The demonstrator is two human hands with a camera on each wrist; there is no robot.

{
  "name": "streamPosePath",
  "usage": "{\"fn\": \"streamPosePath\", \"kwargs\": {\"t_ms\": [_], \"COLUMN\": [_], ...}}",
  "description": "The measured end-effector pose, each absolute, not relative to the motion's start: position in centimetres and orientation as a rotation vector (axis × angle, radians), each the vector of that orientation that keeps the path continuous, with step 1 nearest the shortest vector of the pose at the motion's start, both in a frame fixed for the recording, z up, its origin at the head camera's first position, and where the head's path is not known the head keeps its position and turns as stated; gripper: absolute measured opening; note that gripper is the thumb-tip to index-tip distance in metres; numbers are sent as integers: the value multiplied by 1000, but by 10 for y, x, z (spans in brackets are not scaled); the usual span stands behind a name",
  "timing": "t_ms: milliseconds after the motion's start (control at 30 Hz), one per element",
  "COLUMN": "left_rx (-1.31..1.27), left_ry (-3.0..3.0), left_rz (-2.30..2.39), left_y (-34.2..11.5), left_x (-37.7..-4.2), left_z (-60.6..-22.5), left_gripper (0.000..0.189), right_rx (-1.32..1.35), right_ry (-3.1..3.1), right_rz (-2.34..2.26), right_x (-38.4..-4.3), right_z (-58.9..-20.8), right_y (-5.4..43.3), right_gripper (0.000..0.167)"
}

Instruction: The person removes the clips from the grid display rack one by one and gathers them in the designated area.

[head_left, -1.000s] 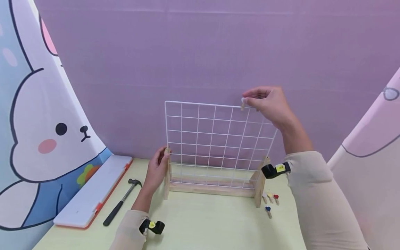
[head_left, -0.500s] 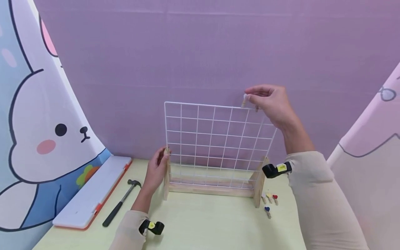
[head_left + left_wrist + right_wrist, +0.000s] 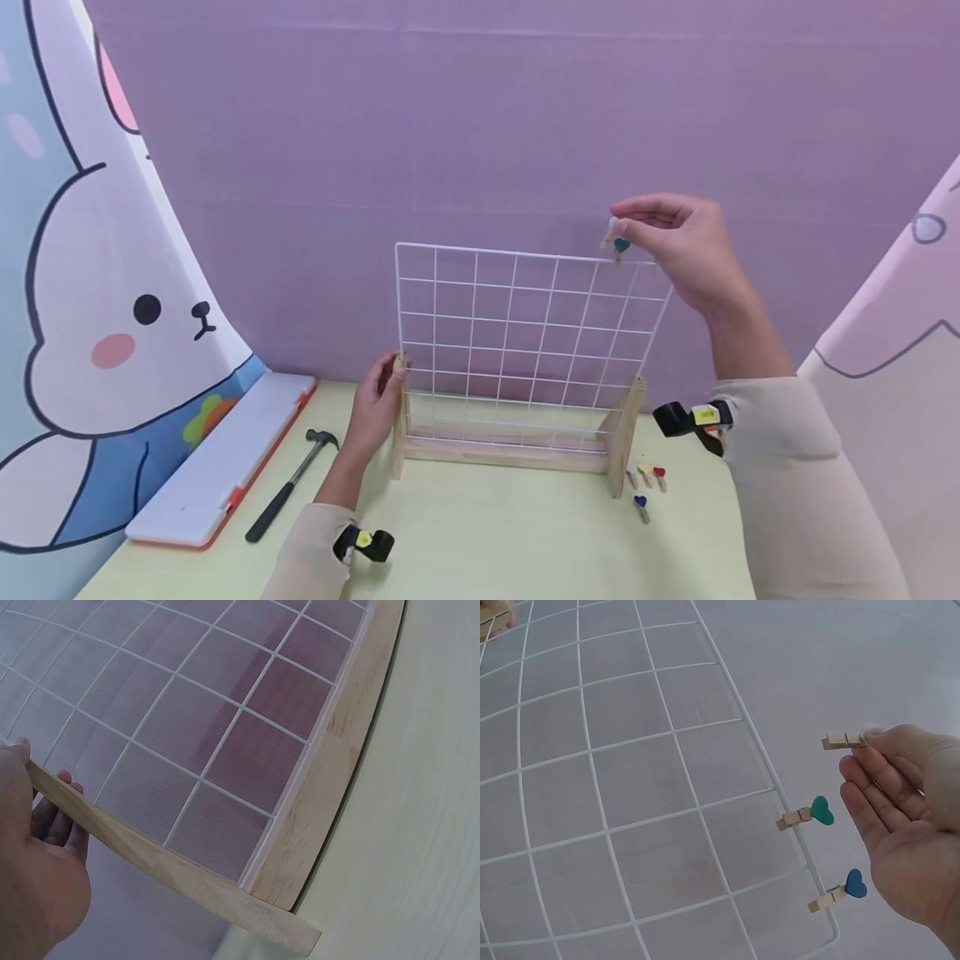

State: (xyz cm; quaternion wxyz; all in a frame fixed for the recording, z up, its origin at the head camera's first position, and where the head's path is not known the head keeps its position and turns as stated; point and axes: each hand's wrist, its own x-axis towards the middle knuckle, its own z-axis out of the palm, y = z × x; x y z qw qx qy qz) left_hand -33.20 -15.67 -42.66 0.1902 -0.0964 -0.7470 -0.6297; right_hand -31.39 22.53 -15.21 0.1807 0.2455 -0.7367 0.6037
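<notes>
My right hand point(image 3: 686, 250) pinches a small wooden clothespin point(image 3: 844, 741) with a white heart between thumb and fingertips, held apart from the grid above its top wire. A white wire grid point(image 3: 476, 250) stands upright in a wooden stand point(image 3: 510, 457). Clipped on the top wire beside my right hand are a green-heart clothespin point(image 3: 802, 815) and a blue-heart clothespin point(image 3: 832, 897), the latter near the corner. My left hand point(image 3: 375, 408) grips the top of the stand's left upright point(image 3: 176, 874), with the thumb on the near side and the fingers behind.
On the table right of the stand lie several clothespins, among them a red-heart one point(image 3: 660, 477) and a dark blue-heart one point(image 3: 641, 508). At left lie a claw hammer point(image 3: 292, 486) and a long white case point(image 3: 225, 458) with an orange edge. A purple cloth point(image 3: 450, 125) hangs behind.
My right hand has moved right and slightly up, carrying the white-heart clothespin from the top wire to above it. The green-heart clothespin has come into view. My left hand stays put.
</notes>
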Motion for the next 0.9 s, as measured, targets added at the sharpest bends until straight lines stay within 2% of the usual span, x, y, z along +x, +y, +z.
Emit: {"fn": "streamPosePath", "kwargs": {"t_ms": [433, 900], "left_rx": [-264, -276], "left_ry": [-2087, -2076], "left_rz": [-1774, -1762], "left_y": [-155, -154], "left_x": [-332, -332], "left_z": [-427, -426], "left_gripper": [47, 47], "right_rx": [702, 548], "right_ry": [-2127, -2364], "right_rz": [1578, 1291], "right_x": [-301, -286], "right_z": [-168, -196], "right_y": [239, 265], "right_gripper": [22, 31]}}
